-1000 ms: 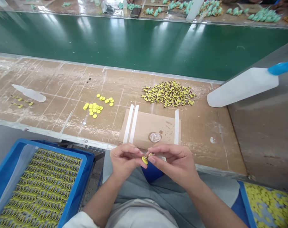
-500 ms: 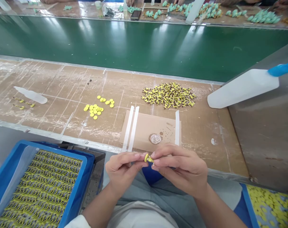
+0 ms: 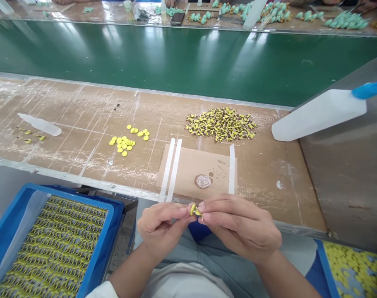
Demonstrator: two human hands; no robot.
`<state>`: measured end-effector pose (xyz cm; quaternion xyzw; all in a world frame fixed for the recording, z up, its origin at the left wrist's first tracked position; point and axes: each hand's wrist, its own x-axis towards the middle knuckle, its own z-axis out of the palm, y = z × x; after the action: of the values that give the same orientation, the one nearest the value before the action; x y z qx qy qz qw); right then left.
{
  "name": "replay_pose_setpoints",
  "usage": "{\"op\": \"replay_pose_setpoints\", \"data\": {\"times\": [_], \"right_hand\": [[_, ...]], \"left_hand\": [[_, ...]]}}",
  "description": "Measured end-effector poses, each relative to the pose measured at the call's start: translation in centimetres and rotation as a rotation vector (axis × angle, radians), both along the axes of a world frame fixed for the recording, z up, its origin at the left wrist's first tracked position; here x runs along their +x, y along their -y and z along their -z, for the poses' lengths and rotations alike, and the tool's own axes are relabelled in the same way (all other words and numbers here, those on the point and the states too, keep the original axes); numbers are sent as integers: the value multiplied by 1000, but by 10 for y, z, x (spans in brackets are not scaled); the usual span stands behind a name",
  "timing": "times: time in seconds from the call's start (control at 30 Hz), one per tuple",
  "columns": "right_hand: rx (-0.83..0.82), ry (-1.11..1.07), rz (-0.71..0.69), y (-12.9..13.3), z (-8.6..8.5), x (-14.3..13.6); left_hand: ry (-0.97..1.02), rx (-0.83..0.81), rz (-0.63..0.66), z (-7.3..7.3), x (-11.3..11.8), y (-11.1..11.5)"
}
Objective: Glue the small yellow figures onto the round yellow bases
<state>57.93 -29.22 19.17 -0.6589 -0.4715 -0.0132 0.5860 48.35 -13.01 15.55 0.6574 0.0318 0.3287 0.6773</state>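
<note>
My left hand (image 3: pixel 165 223) pinches a small yellow disc (image 3: pixel 193 209) by its edge, just off the front of the bench. Against the disc's face sits a small yellow figure (image 3: pixel 198 212), gripped between the thumb and fingers of my right hand (image 3: pixel 242 225). The two pieces touch; whether they are joined I cannot tell. Beyond my hands lies a cardboard sheet (image 3: pixel 188 169) held by white tape strips, with a glossy whitish round smear (image 3: pixel 203 181) on it. Loose yellow discs (image 3: pixel 124 143) lie to the left, and a heap of small yellow and dark figures (image 3: pixel 221 125) lies farther back.
A white bottle with a blue cap (image 3: pixel 320 116) leans at the right by a grey panel. A blue tray (image 3: pixel 110 223) of rowed pieces is lower left; another blue bin (image 3: pixel 329 267) with yellow discs is lower right. A green belt (image 3: pixel 151 62) runs behind, with people's hands beyond.
Both hands have dropped slightly toward me, and the right hand has shifted a little to the right. The disc and figure have turned slightly and remain held.
</note>
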Motion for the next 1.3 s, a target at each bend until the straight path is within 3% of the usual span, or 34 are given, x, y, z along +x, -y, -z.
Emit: {"op": "replay_pose_setpoints", "data": {"times": [0.2, 0.3, 0.43, 0.67, 1.03, 1.3], "right_hand": [[0, -65, 45, -5, -1, 0], [-56, -162, 90, -7, 1, 1], [-111, -197, 134, -8, 1, 2], [-127, -280, 158, -7, 2, 1], [-200, -377, 159, -8, 2, 2], [-223, -361, 154, -9, 0, 4]], "left_hand": [[-127, 17, -121, 6, -3, 3], [-243, -101, -161, 8, -3, 8], [-294, -272, -163, 9, 1, 13], [-305, -421, -88, 12, 6, 12], [-344, -384, -125, 2, 9, 14], [-373, -388, -126, 4, 10, 15]]}}
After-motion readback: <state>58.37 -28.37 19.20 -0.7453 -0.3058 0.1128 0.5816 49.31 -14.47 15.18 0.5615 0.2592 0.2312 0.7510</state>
